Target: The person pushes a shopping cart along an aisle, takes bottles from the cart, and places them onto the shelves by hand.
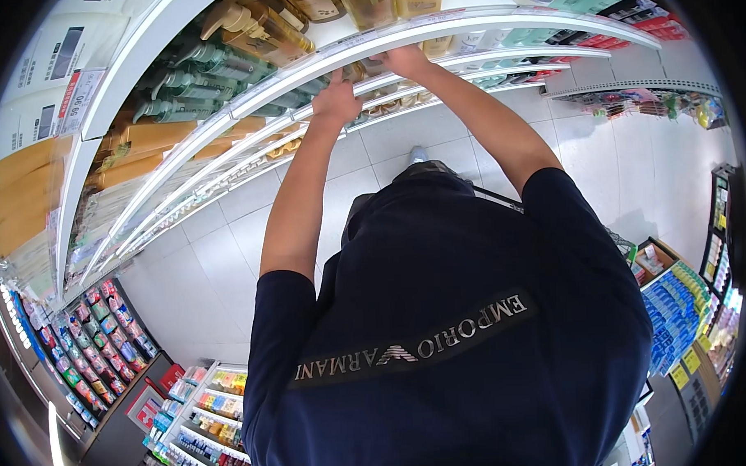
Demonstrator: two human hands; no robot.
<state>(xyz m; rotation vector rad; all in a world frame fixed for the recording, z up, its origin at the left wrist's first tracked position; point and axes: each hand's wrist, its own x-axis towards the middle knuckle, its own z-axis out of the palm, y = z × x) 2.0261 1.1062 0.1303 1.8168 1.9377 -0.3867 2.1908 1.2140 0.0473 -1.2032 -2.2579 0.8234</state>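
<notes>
Both my hands reach under the front edge of a white shelf [334,58] to the one below. My left hand [335,101] is at the lower shelf's edge, beside amber and greenish bottles; its fingers look curled, but the tips are hidden. Further right, my right hand [404,61] reaches in among the bottles, its fingers mostly covered by the shelf edge. A small amber bottle [354,72] shows between the two hands; whether either one touches it I cannot make out. Above them stand amber pump bottles [259,31] and green pump bottles [219,62].
White packs with a price tag [77,104] and brown boxes [27,196] fill the shelves on the left. Below are pale floor tiles [209,255]. Racks of colourful packs [101,341] stand behind on the left, and a stack of blue packs [676,313] on the right.
</notes>
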